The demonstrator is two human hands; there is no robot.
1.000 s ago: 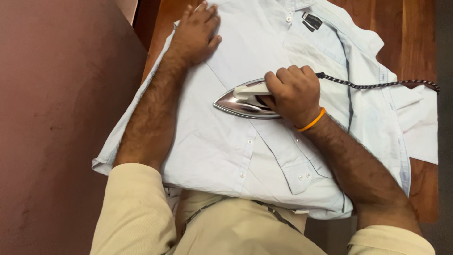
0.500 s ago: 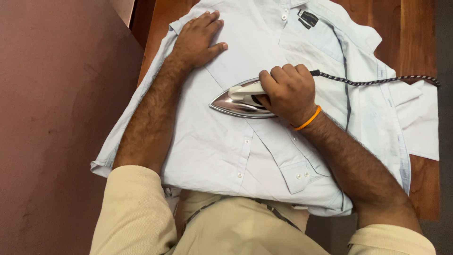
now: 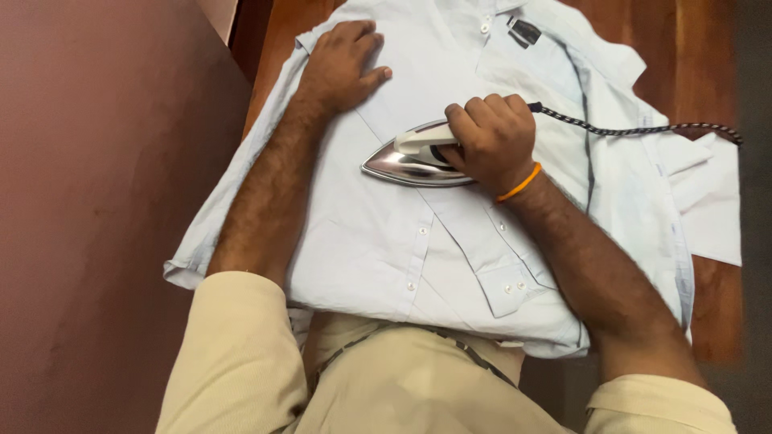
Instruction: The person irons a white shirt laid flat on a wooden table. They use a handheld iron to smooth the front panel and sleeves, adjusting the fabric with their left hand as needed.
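A pale blue button-up shirt [image 3: 378, 241] lies spread flat on a wooden table [image 3: 708, 48]. My right hand [image 3: 492, 138], with an orange band at the wrist, grips the white handle of a chrome iron [image 3: 406, 161] that rests on the shirt's middle with its tip pointing left. My left hand [image 3: 342, 66] lies flat, fingers apart, pressing the shirt near its upper left, close to the shoulder. A braided black-and-white cord [image 3: 635, 128] runs from the iron's back off to the right across the shirt.
A dull reddish wall [image 3: 96, 201] stands close along the table's left side. The shirt's cuff with buttons [image 3: 511, 291] lies folded over the front, and a sleeve [image 3: 712, 209] spreads to the right. My beige sleeves and trousers fill the bottom.
The iron has shifted slightly up the shirt and a little right with my right hand. My left hand stays pressed on the upper left of the shirt.
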